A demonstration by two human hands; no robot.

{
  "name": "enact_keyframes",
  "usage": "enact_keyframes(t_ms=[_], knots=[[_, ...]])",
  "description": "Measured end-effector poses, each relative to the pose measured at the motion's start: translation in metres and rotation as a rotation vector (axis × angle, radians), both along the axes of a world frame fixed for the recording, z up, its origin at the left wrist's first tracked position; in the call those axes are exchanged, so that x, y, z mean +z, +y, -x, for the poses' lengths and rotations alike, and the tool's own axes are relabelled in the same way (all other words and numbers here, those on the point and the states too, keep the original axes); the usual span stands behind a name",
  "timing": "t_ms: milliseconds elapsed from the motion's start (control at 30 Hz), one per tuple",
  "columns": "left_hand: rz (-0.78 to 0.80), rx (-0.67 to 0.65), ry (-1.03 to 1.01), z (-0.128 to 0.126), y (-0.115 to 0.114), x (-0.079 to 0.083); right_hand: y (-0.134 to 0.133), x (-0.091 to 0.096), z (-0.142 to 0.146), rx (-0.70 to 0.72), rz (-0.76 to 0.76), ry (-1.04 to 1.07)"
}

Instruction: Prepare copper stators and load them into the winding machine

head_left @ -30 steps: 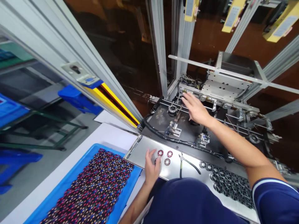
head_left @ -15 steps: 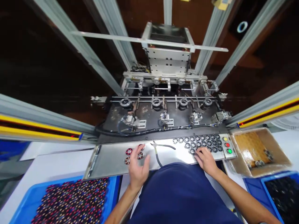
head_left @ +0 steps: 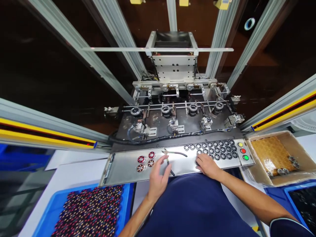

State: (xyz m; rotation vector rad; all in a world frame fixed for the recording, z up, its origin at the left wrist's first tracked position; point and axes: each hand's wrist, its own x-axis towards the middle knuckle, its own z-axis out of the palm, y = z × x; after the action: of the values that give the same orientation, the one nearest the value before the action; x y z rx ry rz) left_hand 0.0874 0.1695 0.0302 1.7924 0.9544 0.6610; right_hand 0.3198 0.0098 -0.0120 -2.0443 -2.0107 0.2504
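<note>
My left hand (head_left: 158, 179) hovers over the metal ledge with its fingers spread, holding nothing. It partly covers the side cutters (head_left: 175, 153), whose handles point right and toward me. To its left lie several red-wound motor stators (head_left: 141, 159), small round pieces with coils. My right hand (head_left: 208, 167) is closed at the ledge, its fingertips on a black-and-silver slotted round core (head_left: 197, 162) mostly hidden under them. Beside and behind that hand, several similar bare cores (head_left: 223, 149) stand in close rows.
Yellow, red and green buttons (head_left: 243, 151) sit at the ledge's right end. Behind is a machine with round fixtures (head_left: 166, 110). A blue tray (head_left: 46, 210) of wound stators is at lower left, a cardboard box (head_left: 306, 169) at right. Yellow light-curtain bars (head_left: 49, 135) flank the opening.
My left hand has moved right, away from the red-wound stators to the side cutters. My right hand has slid left along the ledge with a core under its fingertips. The view has shifted slightly.
</note>
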Motion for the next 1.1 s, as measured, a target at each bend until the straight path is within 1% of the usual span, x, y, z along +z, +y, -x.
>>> enact_keyframes(t_ms=[133, 200, 233, 267, 333, 433, 533, 567, 633, 700, 833, 967, 1100], knots=[[0.317, -0.059, 0.003, -0.003, -0.001, 0.0, 0.024, 0.003, 0.005, 0.111, 0.004, 0.072], [0.472, -0.077, -0.037, -0.009, 0.0, 0.002, 0.041, 0.011, 0.01, 0.156, -0.029, 0.13], [0.544, -0.077, -0.066, -0.012, 0.0, 0.005, 0.05, 0.018, 0.014, 0.174, -0.058, 0.167], [0.611, -0.076, -0.103, -0.015, 0.0, 0.009, 0.06, 0.028, 0.018, 0.191, -0.098, 0.209], [0.728, -0.079, -0.198, -0.019, 0.002, 0.022, 0.081, 0.052, 0.03, 0.227, -0.201, 0.305], [0.815, -0.074, -0.362, -0.018, 0.004, 0.05, 0.105, 0.095, 0.048, 0.295, -0.372, 0.441], [0.87, -0.04, -0.522, -0.012, 0.004, 0.076, 0.116, 0.134, 0.057, 0.368, -0.483, 0.532], [0.902, -0.035, -0.582, -0.01, 0.004, 0.083, 0.118, 0.144, 0.058, 0.388, -0.505, 0.549], [0.956, -0.033, -0.694, -0.008, 0.002, 0.093, 0.119, 0.157, 0.058, 0.406, -0.552, 0.555], [0.949, -0.027, -0.755, -0.009, -0.001, 0.099, 0.118, 0.163, 0.059, 0.389, -0.609, 0.532], [0.811, -0.006, -0.788, -0.012, -0.005, 0.102, 0.118, 0.164, 0.06, 0.349, -0.667, 0.495], [0.663, 0.01, -0.721, -0.013, -0.004, 0.099, 0.12, 0.166, 0.059, 0.336, -0.686, 0.5], [0.561, 0.02, -0.668, -0.012, 0.0, 0.1, 0.122, 0.172, 0.055, 0.36, -0.692, 0.528]])
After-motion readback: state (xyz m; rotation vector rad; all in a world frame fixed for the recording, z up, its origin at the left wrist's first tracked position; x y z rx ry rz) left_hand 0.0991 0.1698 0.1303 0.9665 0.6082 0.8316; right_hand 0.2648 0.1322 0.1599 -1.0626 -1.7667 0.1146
